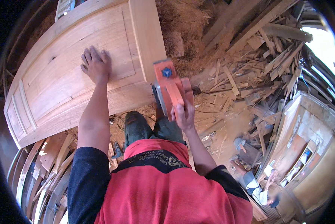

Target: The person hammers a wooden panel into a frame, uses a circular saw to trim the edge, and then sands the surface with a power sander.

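Note:
A pale wooden panel door [70, 63] lies across the left and middle of the head view, with raised frame strips and recessed panels. My left hand [95, 65] rests flat on its face, fingers spread and holding nothing. At the door's near right corner is an orange electric planer [172, 87] with a blue knob at its front. My right hand [185, 116] is closed around the planer's rear handle. The planer seems turned on its side beside the door's edge; whether it touches the wood I cannot tell.
Scrap wood [245, 74] is heaped at the right, with thick beams [249, 22] above it. Wood shavings [184, 18] cover the ground beyond the door. More planks [44, 175] stand at lower left. Another person [262, 190] sits at lower right near a worn wooden cabinet [305, 127].

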`<state>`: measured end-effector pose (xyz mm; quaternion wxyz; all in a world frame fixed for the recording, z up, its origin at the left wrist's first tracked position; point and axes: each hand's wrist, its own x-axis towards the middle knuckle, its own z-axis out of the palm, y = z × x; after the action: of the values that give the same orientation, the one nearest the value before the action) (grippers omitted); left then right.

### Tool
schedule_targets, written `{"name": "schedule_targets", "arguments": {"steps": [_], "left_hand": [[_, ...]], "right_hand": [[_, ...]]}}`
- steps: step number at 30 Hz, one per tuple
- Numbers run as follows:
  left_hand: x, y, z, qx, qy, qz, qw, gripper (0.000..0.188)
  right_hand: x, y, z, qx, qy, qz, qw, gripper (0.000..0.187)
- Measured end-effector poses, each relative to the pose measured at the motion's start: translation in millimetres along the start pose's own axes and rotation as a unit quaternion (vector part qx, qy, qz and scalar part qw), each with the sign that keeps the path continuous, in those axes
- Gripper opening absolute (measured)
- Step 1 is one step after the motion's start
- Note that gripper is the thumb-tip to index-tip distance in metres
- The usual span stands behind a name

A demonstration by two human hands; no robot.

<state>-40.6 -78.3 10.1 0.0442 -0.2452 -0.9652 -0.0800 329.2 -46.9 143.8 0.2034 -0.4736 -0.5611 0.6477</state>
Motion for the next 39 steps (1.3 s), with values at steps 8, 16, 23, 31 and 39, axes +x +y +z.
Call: {"name": "schedule_targets", "arguments": {"steps": [8, 16, 23, 31, 39], "left_hand": [[-2.6, -6.0, 4.5, -0.011, 0.027, 0.028, 0.999, 0.067], [-3.1, -4.5, 6.0, -0.005, 0.049, 0.022, 0.999, 0.067], [-1.3, 0.4, -1.2, -0.007, 0.01, 0.01, 1.0, 0.067], [0.4, 1.4, -2.2, 0.003, 0.046, 0.024, 0.999, 0.065], [4.3, 4.0, -7.9, -0.002, 0.003, 0.01, 1.0, 0.066]], "right_hand": [[75.5, -23.6, 10.6, -0.014, -0.062, -0.02, 0.998, 0.046], [-84.8, 38.1, -33.3, 0.022, -0.016, 0.028, 0.999, 0.059], [-51.9, 28.0, -26.2, 0.006, -0.004, 0.027, 1.0, 0.046], [64.1, -30.2, 14.3, -0.004, -0.02, -0.012, 1.0, 0.044], [180.0, -77.0, 50.9, 0.004, -0.03, -0.059, 0.998, 0.041]]}}
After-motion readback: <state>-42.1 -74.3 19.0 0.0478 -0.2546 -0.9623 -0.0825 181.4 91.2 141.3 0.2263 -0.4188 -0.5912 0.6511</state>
